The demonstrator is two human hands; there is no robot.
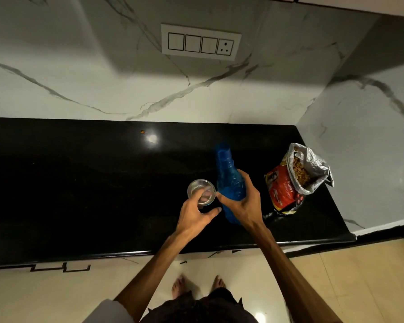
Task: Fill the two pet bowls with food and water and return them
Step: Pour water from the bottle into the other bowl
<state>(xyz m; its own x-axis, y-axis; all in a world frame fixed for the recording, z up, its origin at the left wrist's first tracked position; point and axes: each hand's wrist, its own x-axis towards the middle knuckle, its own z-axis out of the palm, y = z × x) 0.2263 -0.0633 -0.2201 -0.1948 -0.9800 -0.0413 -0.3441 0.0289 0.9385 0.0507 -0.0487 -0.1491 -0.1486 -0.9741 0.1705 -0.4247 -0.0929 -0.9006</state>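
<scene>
The only readable print is on the red pet food bag (289, 192), which stands open at the right end of the black countertop (79, 183) — white letters running up its front spell "PUPPY", with a smaller line beside it that looks like "NUTRITION". Other marks on the bag — nearer its base — are too small to read.

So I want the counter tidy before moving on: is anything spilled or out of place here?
One small orange-brown bit, perhaps a stray kibble, lies alone on the black counter near the wall, far from the open puppy food bag. The bag stands upright; no water spill is visible.
</scene>
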